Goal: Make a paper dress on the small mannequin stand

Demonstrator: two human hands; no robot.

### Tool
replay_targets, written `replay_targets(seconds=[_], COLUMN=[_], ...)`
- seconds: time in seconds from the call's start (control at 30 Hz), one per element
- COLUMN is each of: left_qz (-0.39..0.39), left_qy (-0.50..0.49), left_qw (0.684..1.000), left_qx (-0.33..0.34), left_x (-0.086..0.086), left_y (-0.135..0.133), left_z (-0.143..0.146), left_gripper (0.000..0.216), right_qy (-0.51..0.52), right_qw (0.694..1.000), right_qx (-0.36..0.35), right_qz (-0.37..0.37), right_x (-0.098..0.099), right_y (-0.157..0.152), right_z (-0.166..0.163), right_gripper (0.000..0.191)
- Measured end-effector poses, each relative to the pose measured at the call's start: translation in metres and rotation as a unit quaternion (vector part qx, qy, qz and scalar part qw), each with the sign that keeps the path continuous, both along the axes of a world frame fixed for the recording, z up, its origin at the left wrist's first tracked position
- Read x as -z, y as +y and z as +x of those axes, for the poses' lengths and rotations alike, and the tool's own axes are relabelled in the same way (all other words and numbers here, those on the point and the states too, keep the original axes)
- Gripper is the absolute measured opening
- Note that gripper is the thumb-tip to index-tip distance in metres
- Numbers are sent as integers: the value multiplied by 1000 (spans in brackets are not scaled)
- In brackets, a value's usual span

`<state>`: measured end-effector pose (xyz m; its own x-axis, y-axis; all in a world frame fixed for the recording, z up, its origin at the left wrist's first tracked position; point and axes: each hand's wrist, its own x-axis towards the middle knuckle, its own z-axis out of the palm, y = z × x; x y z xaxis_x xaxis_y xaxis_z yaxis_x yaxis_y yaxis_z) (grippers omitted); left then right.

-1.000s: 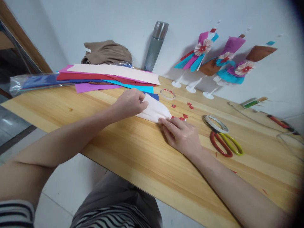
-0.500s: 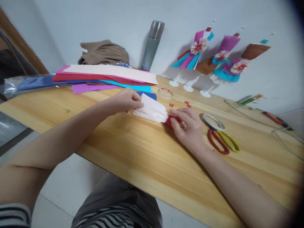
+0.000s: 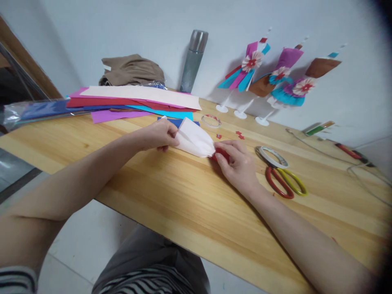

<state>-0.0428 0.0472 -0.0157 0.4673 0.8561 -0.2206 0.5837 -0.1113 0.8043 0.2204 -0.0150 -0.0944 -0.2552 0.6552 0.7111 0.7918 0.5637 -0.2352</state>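
Between my hands lies a white crepe paper skirt (image 3: 196,139), gathered at its right end where it meets a red paper piece (image 3: 222,155). My left hand (image 3: 162,134) pinches the wide left edge of the white paper between thumb and fingers. The fingers of my right hand (image 3: 237,163) are closed around the red piece at the gathered end, covering part of it. A blue paper piece (image 3: 176,122) lies on the table just behind the white paper.
Behind lie stacked coloured paper sheets (image 3: 137,96), brown cloth (image 3: 131,70) and a thermos (image 3: 194,61). Paper-dressed stands (image 3: 241,112) line the wall. A clear tape roll (image 3: 211,121), red scraps (image 3: 239,135), a white tape roll (image 3: 272,156), scissors (image 3: 278,183) and a cable (image 3: 321,153) lie rightward.
My left hand has shifted slightly left and down along the white paper's edge, which now spreads a little wider. My right hand keeps its hold on the red piece. The whole view shifted slightly.
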Motion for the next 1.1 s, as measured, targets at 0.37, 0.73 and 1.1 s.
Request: replay_targets(seconds=[0.37,0.73,1.1], left_qz=[-87,-131,-194], left_qy=[-115,-135,-184], left_qw=[989,980,963], left_qx=[-20,-60,-36], left_x=[24,13,11], left_y=[7,3,0], left_z=[7,5,5], left_gripper=[5,22,17], right_qy=[-15,-53,-16], right_qw=[1000,998,1000], right_qx=[14,22,-6], right_qz=[0,-24,-8], right_x=[8,8,-18], right_y=[3,2,-9], right_z=[1,5,-10], right_gripper=[27,41,36])
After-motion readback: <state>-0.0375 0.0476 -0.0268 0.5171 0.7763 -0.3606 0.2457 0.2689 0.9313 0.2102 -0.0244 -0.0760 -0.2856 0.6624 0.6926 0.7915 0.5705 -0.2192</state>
